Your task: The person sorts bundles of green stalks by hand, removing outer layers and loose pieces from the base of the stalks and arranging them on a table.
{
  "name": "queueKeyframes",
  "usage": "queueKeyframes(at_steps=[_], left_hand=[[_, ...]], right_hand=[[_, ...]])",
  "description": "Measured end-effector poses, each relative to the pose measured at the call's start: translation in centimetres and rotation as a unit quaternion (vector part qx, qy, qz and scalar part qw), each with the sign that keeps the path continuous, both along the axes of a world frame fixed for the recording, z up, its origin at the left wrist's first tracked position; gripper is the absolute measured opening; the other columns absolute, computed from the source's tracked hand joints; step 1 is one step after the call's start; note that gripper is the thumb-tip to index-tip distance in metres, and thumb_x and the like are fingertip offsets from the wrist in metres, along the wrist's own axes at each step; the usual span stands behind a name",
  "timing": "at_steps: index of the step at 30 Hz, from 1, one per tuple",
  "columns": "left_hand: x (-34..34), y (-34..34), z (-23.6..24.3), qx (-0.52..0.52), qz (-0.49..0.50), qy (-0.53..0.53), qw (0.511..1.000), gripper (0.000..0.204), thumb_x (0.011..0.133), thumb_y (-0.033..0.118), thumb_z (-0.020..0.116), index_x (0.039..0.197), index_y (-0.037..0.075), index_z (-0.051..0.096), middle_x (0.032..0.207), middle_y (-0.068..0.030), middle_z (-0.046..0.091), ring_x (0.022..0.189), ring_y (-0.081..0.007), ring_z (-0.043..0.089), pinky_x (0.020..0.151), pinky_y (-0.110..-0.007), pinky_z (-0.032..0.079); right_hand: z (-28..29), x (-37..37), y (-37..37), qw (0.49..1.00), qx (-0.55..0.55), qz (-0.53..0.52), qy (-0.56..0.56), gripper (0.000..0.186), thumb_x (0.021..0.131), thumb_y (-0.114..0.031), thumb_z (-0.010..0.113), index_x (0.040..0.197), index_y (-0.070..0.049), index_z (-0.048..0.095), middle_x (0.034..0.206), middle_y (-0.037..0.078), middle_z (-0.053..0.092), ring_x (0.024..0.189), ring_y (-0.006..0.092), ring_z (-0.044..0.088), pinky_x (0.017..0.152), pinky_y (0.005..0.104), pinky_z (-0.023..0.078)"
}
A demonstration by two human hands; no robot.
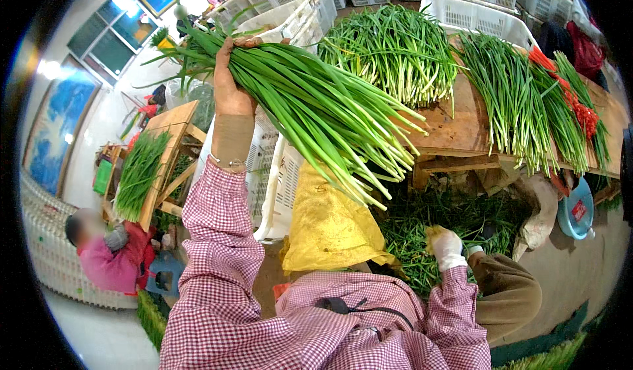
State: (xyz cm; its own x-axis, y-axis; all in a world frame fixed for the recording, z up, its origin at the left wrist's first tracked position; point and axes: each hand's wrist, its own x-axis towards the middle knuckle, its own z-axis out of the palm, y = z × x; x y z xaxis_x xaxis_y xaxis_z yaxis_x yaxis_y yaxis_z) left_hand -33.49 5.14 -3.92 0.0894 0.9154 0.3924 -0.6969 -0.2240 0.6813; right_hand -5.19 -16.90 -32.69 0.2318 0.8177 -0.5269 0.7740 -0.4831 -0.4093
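My left hand [232, 83] is raised and closed around a large bunch of green chives [316, 100]. The leaf tips stick out past the hand to the upper left, and the pale stem ends fan toward the lower right. Low on the right, my right hand [446, 246] wears a white glove with yellowed fingers. It hangs over a heap of loose green leaves [409, 238] on the floor; its fingers are too small and blurred to read. A yellow plastic sheet [330, 225] covers my lap beneath the bunch.
More chives [395, 57] lie on a wooden table [455, 123] ahead, with red ties [583, 116] at right. White crates [478, 17] stand behind; another crate [270, 192] is by my left arm. A blue basin [575, 210] sits right. A person in pink [109, 264] sits left.
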Motion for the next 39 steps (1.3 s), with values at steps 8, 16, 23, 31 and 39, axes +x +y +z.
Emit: queueKeyframes(at_steps=[8, 16, 23, 31, 39], left_hand=[[-1.0, 1.6, -1.5, 0.017, -0.201, -0.061, 0.978, 0.018, 0.081, 0.021, 0.049, 0.076, 0.003, 0.051, 0.077, -0.0069, 0.054, 0.087, -0.0246, 0.054, 0.100, -0.048, 0.026], [-1.2, 0.7, -0.9, -0.012, -0.047, -0.025, 0.998, 0.017, 0.082, 0.020, 0.049, 0.075, 0.004, 0.050, 0.074, -0.0079, 0.054, 0.078, -0.0219, 0.052, 0.091, -0.050, 0.036], [-0.9, 0.1, -2.2, -0.074, 0.102, 0.001, 0.992, 0.019, 0.083, 0.022, 0.049, 0.076, 0.004, 0.051, 0.079, -0.0090, 0.056, 0.082, -0.0237, 0.052, 0.085, -0.038, 0.040], [0.2, -0.7, -4.0, -0.054, -0.109, 0.006, 0.993, 0.025, 0.084, 0.027, 0.046, 0.086, 0.004, 0.055, 0.094, -0.0151, 0.059, 0.086, -0.0287, 0.057, 0.081, -0.042, 0.046], [2.5, -2.1, -3.9, -0.054, -0.038, -0.029, 0.997, 0.017, 0.081, 0.021, 0.052, 0.074, 0.006, 0.050, 0.074, -0.0046, 0.052, 0.077, -0.0200, 0.051, 0.094, -0.053, 0.032]], right_hand=[[11.3, -4.7, 3.4, 0.770, 0.200, 0.023, 0.605, 0.050, 0.074, -0.011, 0.059, 0.121, -0.003, 0.041, 0.112, 0.011, 0.052, 0.090, 0.0144, 0.054, 0.075, 0.0278, 0.046], [10.1, -5.9, 2.0, 0.841, 0.222, 0.086, 0.486, 0.012, 0.082, -0.012, 0.051, 0.087, -0.002, 0.055, 0.070, 0.007, 0.055, 0.057, 0.0155, 0.052, 0.049, 0.0243, 0.042], [10.1, -2.1, 0.5, 0.835, 0.298, -0.089, 0.454, 0.029, 0.086, -0.024, 0.050, 0.104, -0.002, 0.055, 0.091, 0.004, 0.061, 0.082, 0.0123, 0.057, 0.072, 0.0229, 0.044], [7.1, -4.1, 6.2, 0.734, 0.403, 0.074, 0.541, 0.042, 0.078, -0.007, 0.059, 0.117, -0.003, 0.045, 0.112, 0.010, 0.051, 0.097, 0.0187, 0.052, 0.083, 0.0288, 0.045], [13.2, -6.8, 3.2, 0.626, 0.237, -0.032, 0.742, 0.046, 0.075, -0.018, 0.066, 0.115, -0.004, 0.048, 0.110, 0.009, 0.053, 0.099, 0.0172, 0.051, 0.086, 0.0317, 0.042]])
